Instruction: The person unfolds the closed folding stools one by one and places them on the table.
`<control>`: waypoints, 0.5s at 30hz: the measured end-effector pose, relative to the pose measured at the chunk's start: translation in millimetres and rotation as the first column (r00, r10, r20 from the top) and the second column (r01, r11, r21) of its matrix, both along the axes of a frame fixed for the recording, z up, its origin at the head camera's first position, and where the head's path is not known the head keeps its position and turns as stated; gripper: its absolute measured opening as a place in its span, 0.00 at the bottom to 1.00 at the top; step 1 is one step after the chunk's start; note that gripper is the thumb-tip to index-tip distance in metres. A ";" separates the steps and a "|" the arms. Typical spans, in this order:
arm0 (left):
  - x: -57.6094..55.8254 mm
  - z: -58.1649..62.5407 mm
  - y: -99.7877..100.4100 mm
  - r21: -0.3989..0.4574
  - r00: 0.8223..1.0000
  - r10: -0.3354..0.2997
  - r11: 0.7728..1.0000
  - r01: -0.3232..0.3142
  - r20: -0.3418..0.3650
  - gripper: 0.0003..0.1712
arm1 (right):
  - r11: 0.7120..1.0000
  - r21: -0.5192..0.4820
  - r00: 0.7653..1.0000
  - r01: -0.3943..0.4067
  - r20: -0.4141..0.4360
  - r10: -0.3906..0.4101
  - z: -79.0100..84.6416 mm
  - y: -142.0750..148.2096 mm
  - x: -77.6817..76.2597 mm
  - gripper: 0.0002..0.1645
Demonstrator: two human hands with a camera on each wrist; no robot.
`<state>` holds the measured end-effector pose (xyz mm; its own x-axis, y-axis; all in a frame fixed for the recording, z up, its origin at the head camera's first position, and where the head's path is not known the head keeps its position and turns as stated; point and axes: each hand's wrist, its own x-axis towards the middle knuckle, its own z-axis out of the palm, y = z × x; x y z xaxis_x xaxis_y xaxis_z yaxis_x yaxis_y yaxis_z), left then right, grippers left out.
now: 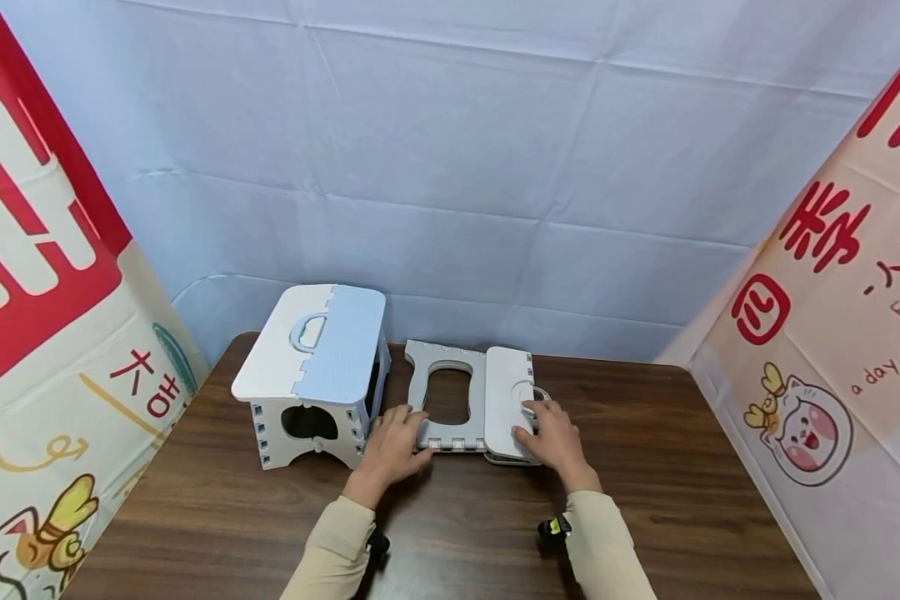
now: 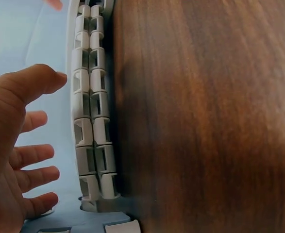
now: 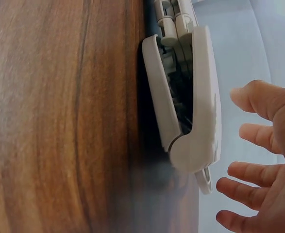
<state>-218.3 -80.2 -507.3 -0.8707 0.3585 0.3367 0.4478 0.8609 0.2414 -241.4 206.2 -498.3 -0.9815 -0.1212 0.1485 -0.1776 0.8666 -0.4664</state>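
A folded plastic step stool (image 1: pixel 501 417) lies flat on the table, its grey leg frame to the left and its white top panels to the right. My left hand (image 1: pixel 393 446) is at the frame's near left corner, fingers spread. Over the white panels, beside the handle, is my right hand (image 1: pixel 555 437), its fingers loosely extended. In the left wrist view the hinge knuckles (image 2: pixel 91 107) run along the stool's near edge, past my thumb. The right wrist view shows the two top panels (image 3: pixel 206 107) folded together with a narrow gap between them.
A second stool (image 1: pixel 345 350), white and light blue, stands unfolded just left of my left hand. The brown wooden table (image 1: pixel 450 533) reaches back to a pale blue cloth (image 1: pixel 450 167). Printed cloths (image 1: pixel 817 400) hang on both sides.
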 end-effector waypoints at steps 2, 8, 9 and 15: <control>-0.4 -1.3 0.3 -0.010 1.000 0.011 1.000 -0.011 0.008 0.30 | 1.000 -0.016 1.000 0.005 0.018 -0.005 -0.5 1.1 0.8 0.32; -1.5 -3.5 1.6 -0.018 0.999 0.032 0.999 -0.031 0.030 0.33 | 0.998 -0.063 0.998 0.025 0.063 -0.021 -6.3 3.9 1.0 0.34; -1.8 -4.0 1.9 -0.019 0.999 0.035 0.999 -0.034 0.030 0.33 | 0.997 -0.071 0.997 0.030 0.071 -0.025 -8.0 4.5 0.8 0.35; -2.2 -11.4 4.5 -0.051 0.998 0.068 0.996 -0.068 -0.004 0.30 | 0.979 -0.177 0.989 0.098 0.123 -0.077 -15.6 5.4 1.1 0.40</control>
<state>-220.5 -75.7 -518.7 -0.8931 0.3149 0.3212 0.3879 0.9007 0.1955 -240.3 211.5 -513.8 -0.9988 -0.0153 0.0455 -0.0406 0.7752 -0.6304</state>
